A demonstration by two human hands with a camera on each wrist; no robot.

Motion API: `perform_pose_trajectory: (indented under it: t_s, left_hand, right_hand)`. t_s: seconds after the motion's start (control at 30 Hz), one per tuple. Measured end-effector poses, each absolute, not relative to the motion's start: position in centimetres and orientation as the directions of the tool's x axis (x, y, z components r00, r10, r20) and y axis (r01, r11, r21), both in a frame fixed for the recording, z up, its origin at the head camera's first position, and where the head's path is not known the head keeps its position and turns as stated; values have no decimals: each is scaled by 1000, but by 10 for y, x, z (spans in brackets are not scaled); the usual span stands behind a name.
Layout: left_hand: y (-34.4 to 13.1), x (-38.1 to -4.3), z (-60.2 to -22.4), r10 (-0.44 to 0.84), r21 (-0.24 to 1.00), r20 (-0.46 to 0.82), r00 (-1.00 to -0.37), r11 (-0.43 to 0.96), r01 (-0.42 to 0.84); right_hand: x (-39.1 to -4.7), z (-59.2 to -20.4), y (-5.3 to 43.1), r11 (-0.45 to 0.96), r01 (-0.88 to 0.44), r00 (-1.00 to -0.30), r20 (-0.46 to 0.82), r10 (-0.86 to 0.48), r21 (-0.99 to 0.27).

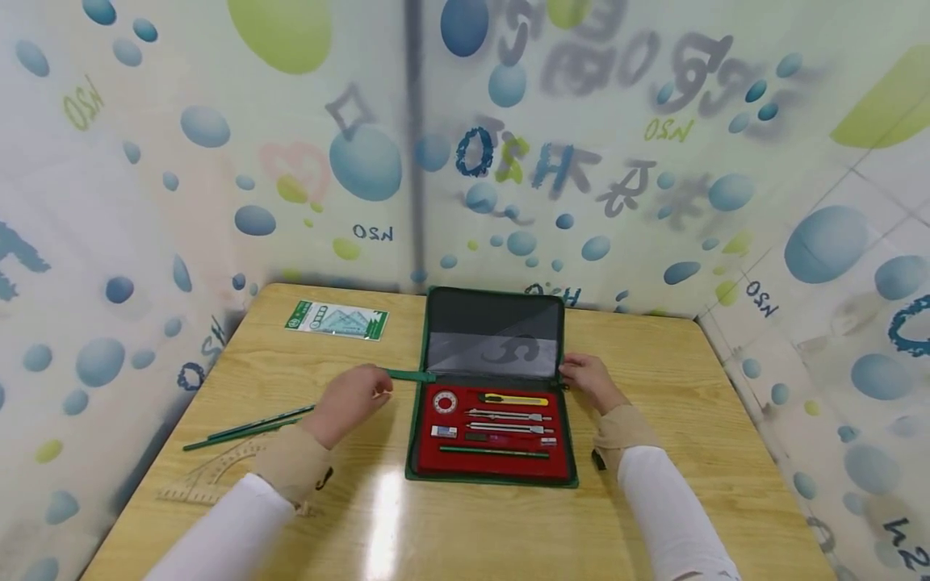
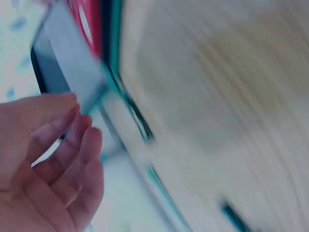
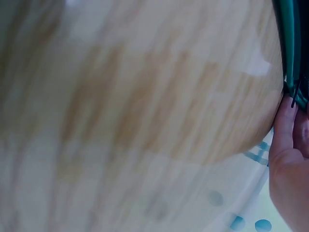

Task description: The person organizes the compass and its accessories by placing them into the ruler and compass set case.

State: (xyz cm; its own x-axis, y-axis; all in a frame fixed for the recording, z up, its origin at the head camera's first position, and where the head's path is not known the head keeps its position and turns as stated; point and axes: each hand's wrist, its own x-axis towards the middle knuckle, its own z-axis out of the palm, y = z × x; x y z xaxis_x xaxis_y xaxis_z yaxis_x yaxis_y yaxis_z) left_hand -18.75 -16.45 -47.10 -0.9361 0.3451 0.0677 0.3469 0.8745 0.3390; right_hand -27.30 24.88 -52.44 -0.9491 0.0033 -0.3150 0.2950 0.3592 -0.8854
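Observation:
An open green zip case lies on the table, its dark lid raised toward the wall. Its red tray holds a yellow utility knife, two metal compasses, a white ring, an eraser and a green pencil. My left hand hovers left of the case near a green strap. In the left wrist view its fingers are loosely curled around nothing. My right hand grips the lid's right edge near the hinge, by a dark zipper pull.
Left of the case lie two dark green pencils and a clear set square, partly under my left forearm. A green-and-white packet rests at the back left. Patterned walls border the table's far edge and sides.

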Motion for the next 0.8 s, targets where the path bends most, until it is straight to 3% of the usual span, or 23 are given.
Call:
perform_pose_trajectory:
  t_s: [0.23, 0.43, 0.8]
  left_hand:
    - [-238, -182, -467, 255, 375, -13, -967, 898, 231]
    - [-281, -173, -475, 238, 285, -89, -967, 937, 204]
    - [-310, -167, -477, 198, 276, -184, -963, 951, 142]
  right_hand:
    - [-272, -523, 249, 356, 303, -946, -325, -2, -884]
    - [-271, -525, 247, 338, 316, -944, -330, 15, -887]
    - [-272, -525, 247, 351, 303, -949, -315, 25, -886]
